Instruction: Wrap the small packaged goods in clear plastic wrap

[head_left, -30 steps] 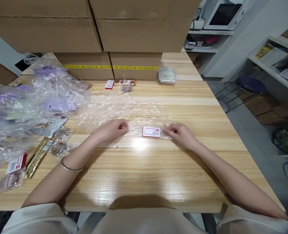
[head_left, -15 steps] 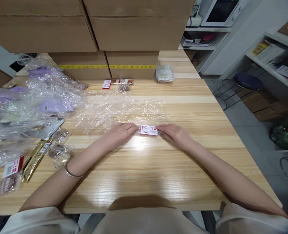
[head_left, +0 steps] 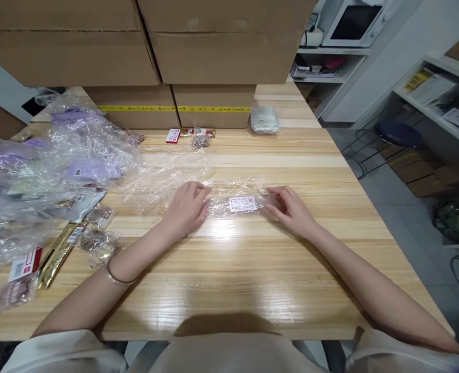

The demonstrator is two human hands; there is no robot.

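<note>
A small flat white packet with red print (head_left: 242,204) lies on the table in front of me, covered by a layer of clear bubble wrap (head_left: 218,208). The rest of the sheet stretches away to the left and back. My left hand (head_left: 188,207) is closed on the wrap left of the packet, thumb toward me and fingers on the far side. At the right end, my right hand (head_left: 289,210) pinches the wrap's edge between thumb and fingers. Neither hand touches the packet directly.
Bubble-wrapped lilac items (head_left: 89,168) heap up at the left, with gold sticks (head_left: 60,254) and small bagged pieces (head_left: 99,243) nearer me. Cardboard boxes (head_left: 214,57) stand at the back, a yellow measuring tape (head_left: 214,109) along them. A wrapped bundle (head_left: 264,120) sits at back right.
The near part of the bubble wrap has come over the packet, which was bare on top before. My hands have moved apart, from the packet's ends out to the wrap's sides.
</note>
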